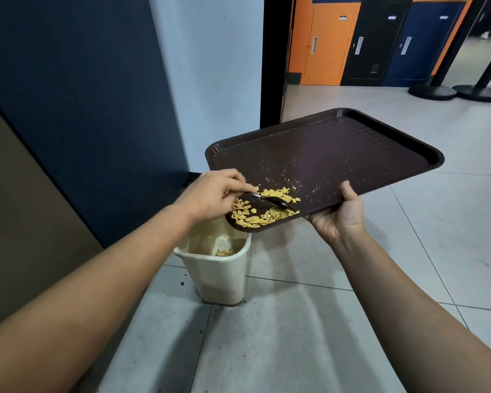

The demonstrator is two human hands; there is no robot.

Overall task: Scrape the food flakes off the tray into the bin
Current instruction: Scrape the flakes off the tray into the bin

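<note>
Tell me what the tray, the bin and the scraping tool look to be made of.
Tray: likely moulded plastic, dark brown, with a matte textured surface and a raised rim. Bin: looks like cream plastic, smooth with a slight sheen and a rolled lip. Spoon held in the left hand: probably metal, judging by its bright glinting handle; the bowl looks dark.

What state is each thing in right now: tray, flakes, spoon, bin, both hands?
Dark brown plastic tray: tilted over bin.
Yellow food flakes: piled at lower corner.
Metal spoon: among flakes.
White plastic bin: upright, some flakes inside.
Left hand: pinching spoon.
Right hand: gripping tray edge.
</note>
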